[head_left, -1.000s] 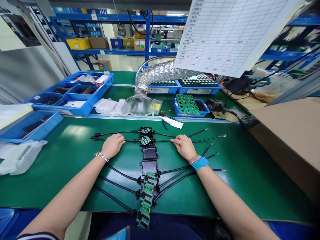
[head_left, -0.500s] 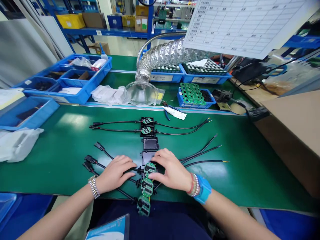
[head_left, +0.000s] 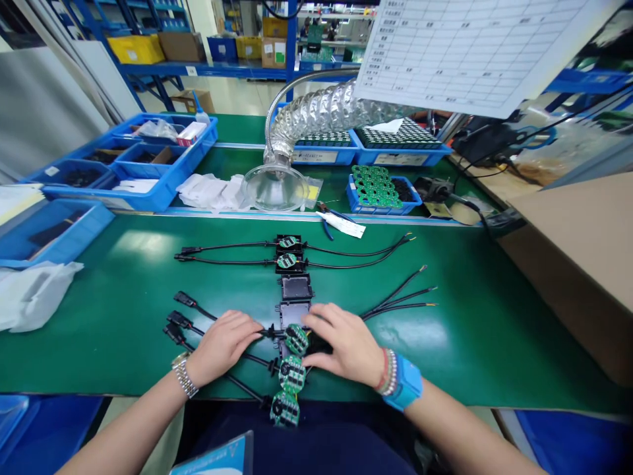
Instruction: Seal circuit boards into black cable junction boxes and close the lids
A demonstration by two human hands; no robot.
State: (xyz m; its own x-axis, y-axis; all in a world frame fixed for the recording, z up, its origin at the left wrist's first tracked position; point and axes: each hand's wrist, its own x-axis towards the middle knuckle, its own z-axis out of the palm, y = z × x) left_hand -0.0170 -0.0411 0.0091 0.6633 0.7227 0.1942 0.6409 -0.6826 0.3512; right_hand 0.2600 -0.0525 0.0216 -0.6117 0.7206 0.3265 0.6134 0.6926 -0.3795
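My left hand [head_left: 225, 346] is closed on a black cable [head_left: 268, 332], close to its strain relief. A round green circuit board [head_left: 297, 339] is joined to that cable and sits tilted over a black housing. My right hand [head_left: 346, 344] curls around the board's right side, fingertips at its upper edge and thumb by its lower edge; part of the grip is hidden. Two more round boards, an upper one [head_left: 291, 374] and a lower one [head_left: 285, 409], hang on cables nearer my body. Just beyond my hands lie open black housings, one [head_left: 295, 313] nearer and one [head_left: 297, 287] farther.
Two housings with fitted boards [head_left: 287, 262] lie farther back, their cables running both ways. A fume-extraction hood [head_left: 275, 188] stands behind them. Blue-handled pliers [head_left: 327, 229], a small blue bin [head_left: 386, 210] with green boards, and a cardboard box [head_left: 578, 244] are around the bench.
The nearest-held board has turned and tilted, and my right thumb has moved off its face. My left hand has shifted slightly left along the cable. The right-hand cable ends have drawn closer together.
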